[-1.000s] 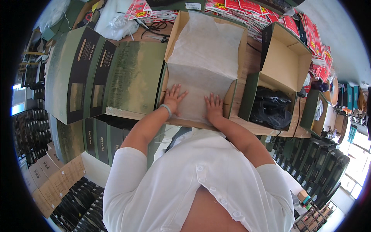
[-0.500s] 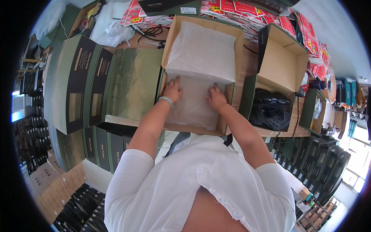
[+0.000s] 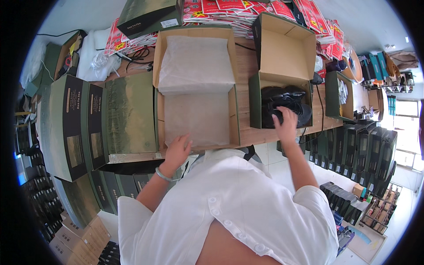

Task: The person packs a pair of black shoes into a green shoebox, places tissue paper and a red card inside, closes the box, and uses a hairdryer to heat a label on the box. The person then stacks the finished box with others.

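Observation:
A shoe box (image 3: 234, 117), lined with thin white paper (image 3: 198, 115), lies open in front of me with its lid raised at the back. At its front edge rests my left hand (image 3: 178, 152), holding nothing, fingers apart. To the right stands a second open green box (image 3: 255, 102), with a pair of black shoes (image 3: 285, 95) inside. My right hand (image 3: 287, 123) reaches over that box's front, fingers stretched out onto the shoes. It does not grip them visibly; the fingertips lie against the dark surface.
Closed green boxes (image 3: 132, 115) stand at the left. Red printed packets (image 3: 212, 11) are piled along the back, beside another dark green box (image 3: 148, 20). A smaller open box (image 3: 338, 95) sits at the far right, past a black cable (image 3: 321, 106).
My right hand has left the paper-lined box and moved right to the black shoes. My left hand has drawn back to the box's front edge. The view has shifted right.

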### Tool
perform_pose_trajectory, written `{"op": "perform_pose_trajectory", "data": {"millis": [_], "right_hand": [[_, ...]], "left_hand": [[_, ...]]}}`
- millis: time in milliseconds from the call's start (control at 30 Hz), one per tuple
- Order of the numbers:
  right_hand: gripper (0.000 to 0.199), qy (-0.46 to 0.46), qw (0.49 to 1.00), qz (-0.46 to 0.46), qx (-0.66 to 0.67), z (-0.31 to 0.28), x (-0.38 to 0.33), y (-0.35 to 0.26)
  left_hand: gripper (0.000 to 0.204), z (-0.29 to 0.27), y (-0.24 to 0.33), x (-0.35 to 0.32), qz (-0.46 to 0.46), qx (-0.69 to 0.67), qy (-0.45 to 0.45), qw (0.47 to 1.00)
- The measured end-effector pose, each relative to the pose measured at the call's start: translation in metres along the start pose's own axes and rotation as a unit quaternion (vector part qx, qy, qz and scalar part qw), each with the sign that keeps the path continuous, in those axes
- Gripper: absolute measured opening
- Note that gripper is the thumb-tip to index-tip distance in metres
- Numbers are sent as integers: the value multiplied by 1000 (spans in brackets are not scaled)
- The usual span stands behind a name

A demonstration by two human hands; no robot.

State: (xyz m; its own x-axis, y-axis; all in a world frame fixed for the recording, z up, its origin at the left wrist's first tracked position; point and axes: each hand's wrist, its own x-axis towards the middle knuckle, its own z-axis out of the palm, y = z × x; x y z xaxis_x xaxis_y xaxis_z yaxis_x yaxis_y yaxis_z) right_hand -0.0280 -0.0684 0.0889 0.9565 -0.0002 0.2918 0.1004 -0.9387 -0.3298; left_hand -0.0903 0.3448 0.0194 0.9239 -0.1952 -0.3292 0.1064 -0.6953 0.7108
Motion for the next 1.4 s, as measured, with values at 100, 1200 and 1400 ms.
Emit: {"op": "perform_pose_trajectory", "data": {"millis": [100, 1200, 1400], "right_hand": [[40, -59, 981, -47, -177, -23, -5, 17], [87, -487, 839, -223, 97, 177, 70, -269], [92, -580, 783, -188, 124, 225, 32, -254]], "left_hand": [[28, 17, 5, -10, 85, 117, 86, 986], [42, 81, -19, -33, -155, -34, 572, 805], [57, 85, -8, -36, -113, -156, 558, 807]]}}
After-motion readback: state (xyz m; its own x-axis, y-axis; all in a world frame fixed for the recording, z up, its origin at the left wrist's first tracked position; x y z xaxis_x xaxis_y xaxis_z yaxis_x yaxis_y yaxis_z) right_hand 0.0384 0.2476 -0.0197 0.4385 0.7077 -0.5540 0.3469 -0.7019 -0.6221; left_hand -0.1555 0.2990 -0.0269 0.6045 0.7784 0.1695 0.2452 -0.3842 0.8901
